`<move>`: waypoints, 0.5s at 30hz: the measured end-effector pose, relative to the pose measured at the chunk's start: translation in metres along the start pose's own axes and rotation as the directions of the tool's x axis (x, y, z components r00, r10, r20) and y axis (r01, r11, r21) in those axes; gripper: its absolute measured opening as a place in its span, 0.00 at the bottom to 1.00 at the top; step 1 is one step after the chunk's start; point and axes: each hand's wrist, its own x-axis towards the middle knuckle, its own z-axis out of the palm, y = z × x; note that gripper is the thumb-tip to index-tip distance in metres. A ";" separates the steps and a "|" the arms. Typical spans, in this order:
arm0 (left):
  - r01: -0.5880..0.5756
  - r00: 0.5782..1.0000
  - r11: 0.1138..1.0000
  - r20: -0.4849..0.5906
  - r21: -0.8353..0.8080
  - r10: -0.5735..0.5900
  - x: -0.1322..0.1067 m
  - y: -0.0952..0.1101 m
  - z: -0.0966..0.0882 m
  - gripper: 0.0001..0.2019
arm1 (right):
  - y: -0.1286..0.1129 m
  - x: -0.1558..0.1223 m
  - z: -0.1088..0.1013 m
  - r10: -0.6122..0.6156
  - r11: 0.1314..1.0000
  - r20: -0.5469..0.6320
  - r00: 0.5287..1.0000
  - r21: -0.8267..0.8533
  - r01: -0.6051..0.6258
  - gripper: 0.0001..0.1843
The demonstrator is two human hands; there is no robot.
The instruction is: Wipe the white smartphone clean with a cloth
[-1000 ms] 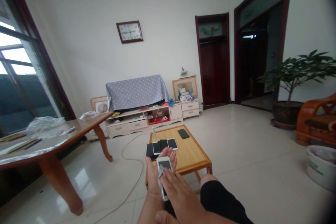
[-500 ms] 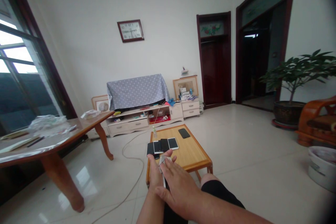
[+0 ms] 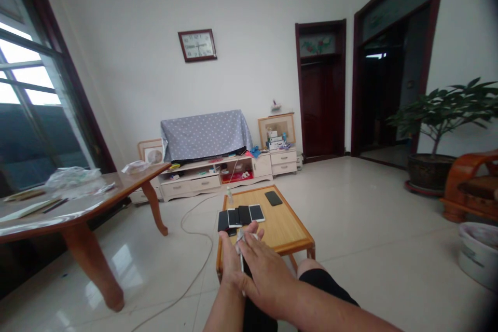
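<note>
My left hand (image 3: 229, 262) holds a white phone (image 3: 241, 260) edge-on in front of me, its fingers wrapped round the far side. My right hand (image 3: 264, 272) lies flat over the phone's face with fingers stretched out, pressing a small pale cloth (image 3: 240, 235) that peeks out at the top. Both hands hover above the near end of a low wooden table (image 3: 286, 228). On that table a row of several phones (image 3: 241, 216) lies side by side, and one dark phone (image 3: 273, 197) lies apart, farther back.
A larger wooden table (image 3: 78, 215) with papers and plastic stands at the left. A cable (image 3: 194, 236) runs over the tiled floor. A TV cabinet (image 3: 210, 176) lines the back wall. At the right are a potted plant (image 3: 436, 129), a wooden chair (image 3: 470, 181) and a white basin (image 3: 480, 249).
The phone has turned from face-up to edge-on in my left hand. My right hand has slid forward over its face with the cloth.
</note>
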 end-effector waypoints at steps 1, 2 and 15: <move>-0.023 0.999 0.999 0.023 -0.025 0.024 0.000 0.000 0.000 0.51 | 0.001 0.003 0.000 0.009 1.000 -0.008 1.000 -0.004 -0.009 0.41; -0.040 0.998 0.998 0.041 -0.050 0.042 0.000 0.001 0.000 0.53 | 0.002 0.003 0.002 0.005 1.000 -0.011 1.000 -0.005 -0.005 0.41; -0.004 0.982 0.993 0.184 -0.117 0.026 -0.013 -0.002 0.005 0.45 | 0.006 -0.017 0.001 -0.156 0.988 0.075 0.985 0.025 0.154 0.34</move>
